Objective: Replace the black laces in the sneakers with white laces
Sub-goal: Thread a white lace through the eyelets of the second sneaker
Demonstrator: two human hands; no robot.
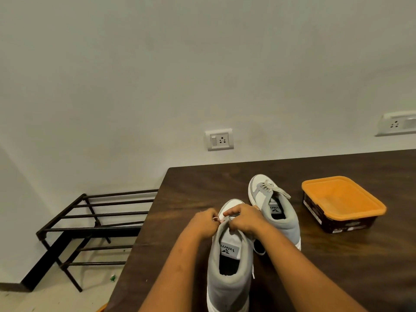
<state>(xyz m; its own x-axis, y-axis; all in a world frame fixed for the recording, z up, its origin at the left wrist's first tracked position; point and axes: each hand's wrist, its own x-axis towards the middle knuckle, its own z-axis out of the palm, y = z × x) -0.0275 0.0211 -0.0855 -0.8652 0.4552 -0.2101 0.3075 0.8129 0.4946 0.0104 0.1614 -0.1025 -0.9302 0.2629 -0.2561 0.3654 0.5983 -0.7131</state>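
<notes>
Two grey and white sneakers stand on the dark wooden table point(337, 266). The near sneaker point(229, 275) points away from me. Both my hands work at its lacing area: my left hand point(206, 222) pinches a white lace end point(216, 219), and my right hand point(244, 218) curls its fingers over the laces beside it. Most of the near sneaker's lacing is hidden by my hands. The far sneaker point(273, 207) carries a white lace point(273, 188) tied over its tongue. A lace tip point(253, 275) hangs by the near sneaker's right side.
An orange tub point(342, 202) with dark sides sits at the right of the table. A black metal rack point(90, 224) stands on the floor to the left, past the table's left edge. Wall sockets point(219, 139) are on the wall behind.
</notes>
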